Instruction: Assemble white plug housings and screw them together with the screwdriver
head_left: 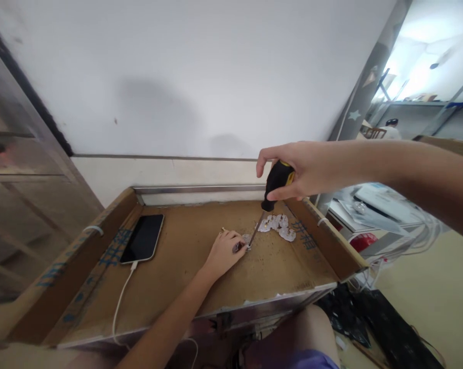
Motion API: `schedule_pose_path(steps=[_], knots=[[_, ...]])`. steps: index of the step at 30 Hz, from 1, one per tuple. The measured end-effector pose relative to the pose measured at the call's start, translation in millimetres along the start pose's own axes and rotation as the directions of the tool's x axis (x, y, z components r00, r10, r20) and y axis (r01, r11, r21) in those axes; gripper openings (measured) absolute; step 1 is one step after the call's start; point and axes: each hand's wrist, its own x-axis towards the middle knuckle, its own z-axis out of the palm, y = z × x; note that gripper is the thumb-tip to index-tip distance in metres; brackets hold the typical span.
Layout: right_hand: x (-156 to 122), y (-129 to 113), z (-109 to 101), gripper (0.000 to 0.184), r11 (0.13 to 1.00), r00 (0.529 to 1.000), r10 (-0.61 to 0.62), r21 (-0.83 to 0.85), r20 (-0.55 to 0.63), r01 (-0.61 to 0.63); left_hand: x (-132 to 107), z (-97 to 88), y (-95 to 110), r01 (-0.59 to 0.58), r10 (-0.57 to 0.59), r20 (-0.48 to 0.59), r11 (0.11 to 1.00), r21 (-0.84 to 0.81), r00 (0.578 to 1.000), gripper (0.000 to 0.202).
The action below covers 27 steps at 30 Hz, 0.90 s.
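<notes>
My right hand (pixel 298 171) is closed around the black and yellow handle of a screwdriver (pixel 275 180), held upright with its shaft slanting down and left. The tip meets a small white part (pixel 247 241) on the cardboard-covered table (pixel 185 279). My left hand (pixel 225 251) rests on the cardboard with fingers pinched on that small part, holding it in place under the tip. A cluster of several similar white parts (pixel 279 225) lies just to the right of the screwdriver tip.
A black phone (pixel 142 239) lies screen up at the left of the table, with a white cable (pixel 119 302) running off the front edge. Raised cardboard flaps (pixel 327 241) border both sides. A white wall stands behind. Boxes and cables crowd the floor at right.
</notes>
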Motion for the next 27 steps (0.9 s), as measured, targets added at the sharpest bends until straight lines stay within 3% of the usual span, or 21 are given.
schedule_pose_path(steps=[6, 9, 12, 15, 17, 18, 19, 21, 22, 24, 27], knots=[[12.3, 2.9, 5.8, 0.045, 0.968, 0.960, 0.001, -0.240, -0.278, -0.070, 2.5, -1.9, 1.6, 0.021, -0.020, 0.017, 1.000, -0.018, 1.000, 0.008], [14.1, 7.5, 5.6, 0.049, 0.995, 0.975, -0.050, -0.100, -0.216, 0.029, 1.8, -4.9, 3.6, 0.014, -0.014, 0.014, 1.000, -0.021, 1.000, 0.009], [12.8, 9.2, 5.0, 0.039, 0.999, 0.987, -0.013, 0.028, -0.161, 0.018, 1.0, -6.7, 5.0, 0.007, -0.007, 0.010, 1.000, -0.010, 1.000, 0.010], [11.6, 9.2, 11.3, 0.029, 0.999, 0.943, 0.011, 0.038, -0.334, 0.002, 0.9, -6.2, 5.0, 0.001, -0.001, 0.017, 1.000, -0.003, 1.000, 0.008], [13.6, 9.7, 23.6, 0.029, 0.979, 0.890, -0.019, 0.173, -0.455, 0.110, 0.7, -4.9, 4.3, 0.005, -0.005, 0.015, 1.000, -0.006, 1.000, 0.007], [16.1, 9.9, 32.9, 0.030, 0.929, 0.875, -0.009, 0.320, -0.483, 0.186, 0.4, -4.3, 3.8, 0.009, -0.009, 0.008, 1.000, -0.010, 1.000, 0.006], [19.7, 9.7, 43.9, 0.029, 0.822, 0.871, 0.027, 0.507, -0.491, 0.260, 0.0, -3.7, 3.3, 0.011, -0.011, 0.002, 1.000, -0.013, 1.000, 0.006], [29.2, 7.4, 69.4, 0.026, 0.446, 0.897, 0.165, 0.843, -0.410, 0.302, -1.1, -2.9, 2.3, 0.012, -0.012, -0.006, 1.000, -0.013, 1.000, 0.005], [34.3, 5.3, 82.2, 0.028, 0.261, 0.878, 0.261, 0.905, -0.400, 0.335, -1.7, -2.6, 1.8, 0.008, -0.008, -0.004, 1.000, -0.009, 1.000, 0.005], [42.1, -0.6, 103.9, 0.039, 0.176, 0.797, 0.395, 0.889, -0.457, 0.423, -2.6, -2.5, 0.9, -0.003, 0.003, -0.001, 1.000, -0.004, 1.000, 0.006], [43.0, -9.9, 118.9, 0.044, 0.131, 0.635, 0.577, 0.825, -0.514, 0.549, -2.4, -2.3, 0.1, -0.015, 0.014, -0.006, 1.000, -0.010, 1.000, 0.007]])
